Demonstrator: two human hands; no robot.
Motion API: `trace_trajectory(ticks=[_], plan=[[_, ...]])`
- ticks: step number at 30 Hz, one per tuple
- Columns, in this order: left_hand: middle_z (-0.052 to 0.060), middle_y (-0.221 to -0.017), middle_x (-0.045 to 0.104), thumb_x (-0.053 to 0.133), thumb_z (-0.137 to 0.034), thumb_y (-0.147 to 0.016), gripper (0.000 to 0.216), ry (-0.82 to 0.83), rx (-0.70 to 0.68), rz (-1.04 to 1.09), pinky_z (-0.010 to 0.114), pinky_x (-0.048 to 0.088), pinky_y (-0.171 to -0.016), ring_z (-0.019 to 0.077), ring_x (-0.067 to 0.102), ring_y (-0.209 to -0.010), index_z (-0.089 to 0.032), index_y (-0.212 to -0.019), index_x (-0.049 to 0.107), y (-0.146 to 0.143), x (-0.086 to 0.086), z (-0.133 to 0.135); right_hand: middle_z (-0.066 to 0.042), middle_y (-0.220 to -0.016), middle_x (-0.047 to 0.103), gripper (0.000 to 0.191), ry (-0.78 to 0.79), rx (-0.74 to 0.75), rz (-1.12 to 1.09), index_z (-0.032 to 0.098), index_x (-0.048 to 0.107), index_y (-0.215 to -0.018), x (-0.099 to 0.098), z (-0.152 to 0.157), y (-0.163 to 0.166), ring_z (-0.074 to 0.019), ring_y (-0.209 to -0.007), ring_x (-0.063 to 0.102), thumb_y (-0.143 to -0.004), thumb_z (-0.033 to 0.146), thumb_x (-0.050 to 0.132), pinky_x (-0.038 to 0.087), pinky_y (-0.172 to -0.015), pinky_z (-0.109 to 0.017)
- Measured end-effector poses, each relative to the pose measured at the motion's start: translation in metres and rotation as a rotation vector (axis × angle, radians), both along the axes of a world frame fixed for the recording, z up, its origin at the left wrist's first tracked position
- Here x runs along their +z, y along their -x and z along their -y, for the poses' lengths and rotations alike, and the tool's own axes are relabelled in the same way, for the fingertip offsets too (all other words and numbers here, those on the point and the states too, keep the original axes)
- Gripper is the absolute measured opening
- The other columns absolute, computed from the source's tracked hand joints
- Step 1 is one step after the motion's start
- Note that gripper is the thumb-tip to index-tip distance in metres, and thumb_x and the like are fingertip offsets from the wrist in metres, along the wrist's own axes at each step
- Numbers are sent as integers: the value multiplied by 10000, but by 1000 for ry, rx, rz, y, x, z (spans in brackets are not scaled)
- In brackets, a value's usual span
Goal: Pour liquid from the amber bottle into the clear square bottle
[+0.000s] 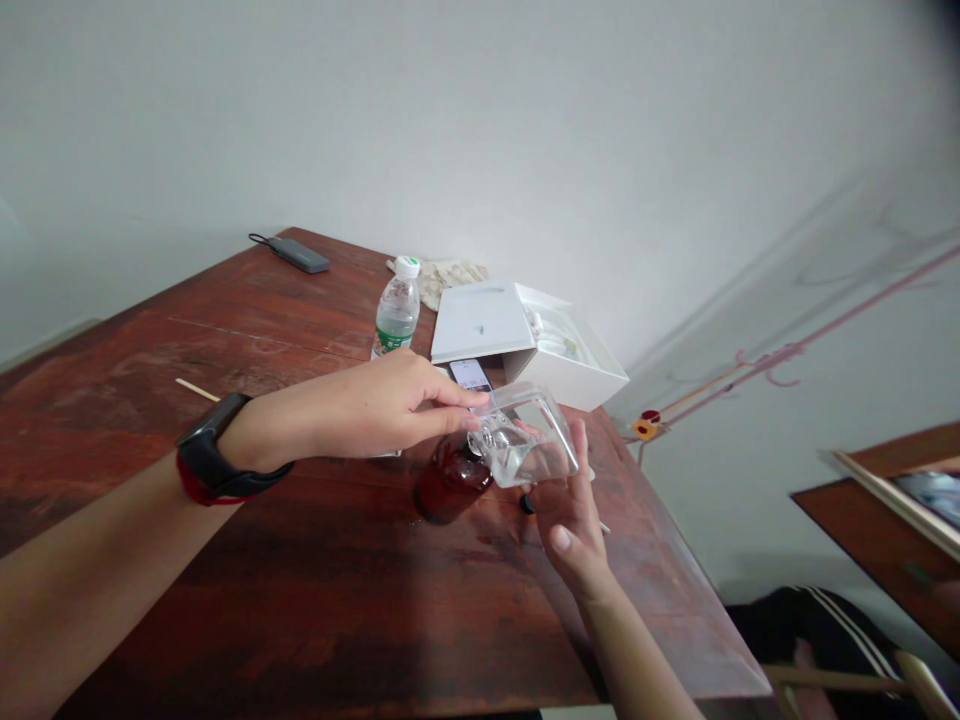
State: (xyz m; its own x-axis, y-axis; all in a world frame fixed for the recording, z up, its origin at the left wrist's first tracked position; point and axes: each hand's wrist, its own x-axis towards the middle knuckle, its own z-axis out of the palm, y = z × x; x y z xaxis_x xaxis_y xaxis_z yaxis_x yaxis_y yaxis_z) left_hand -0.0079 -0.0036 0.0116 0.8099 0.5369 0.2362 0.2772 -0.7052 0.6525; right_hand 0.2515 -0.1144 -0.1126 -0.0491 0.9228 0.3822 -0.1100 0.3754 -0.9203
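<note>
Two grips are closed on the clear cup point(529, 440), left hand point(375, 405) above, right hand point(574, 520) beneath; tipped over the brown bottle point(448, 485), seemingly pouring; steadiness is needed.

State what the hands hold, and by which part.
Both hold one clear plastic container, tilted above a brown bottle. The left hand pinches its edge on the bottle's side with the fingertips; the right hand cradles its other end from beneath.
</note>
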Motion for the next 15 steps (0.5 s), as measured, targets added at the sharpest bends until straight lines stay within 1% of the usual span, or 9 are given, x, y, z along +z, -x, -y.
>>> trace_trajectory(ticks=[3,6,8,11,15], plan=[[52,-1321,789,606,-323,-1081,315,3,-4,-10,283,522,-894,228,778,-1053,-256,-1338,776,0,0,0,-64,-1707,469,1108,1,0,4,427,129,-1724,0,0,0,-335,-1590,419,-861,619,796,318,-1289,-642],[49,-1347,778,611,-312,-1082,314,7,-7,-13,282,519,-921,229,772,-1093,-265,-1349,769,0,1,1,-34,-1746,408,1076,-4,5,11,446,146,-1718,1,1,0,-315,-1629,350,-876,584,801,233,-1329,-627],[47,-1361,771,610,-311,-1082,311,5,-4,-16,282,519,-923,229,769,-1104,-266,-1344,772,0,2,1,-27,-1757,388,1051,-11,17,17,455,144,-1716,1,1,-1,-306,-1633,343,-895,565,792,212,-1334,-626],[44,-1363,770,603,-321,-1083,308,1,2,-19,278,518,-904,226,769,-1092,-259,-1324,783,1,3,2,-35,-1762,376,1102,-1,16,41,455,100,-1720,-2,0,-2,-309,-1625,359,-880,586,803,230,-1325,-632],[42,-1358,770,603,-335,-1081,314,-2,1,-20,276,518,-891,226,771,-1077,-255,-1329,780,1,2,1,-75,-1773,348,1248,65,-24,75,423,8,-1729,-5,0,-5,-339,-1626,351,-822,629,841,349,-1272,-641]])
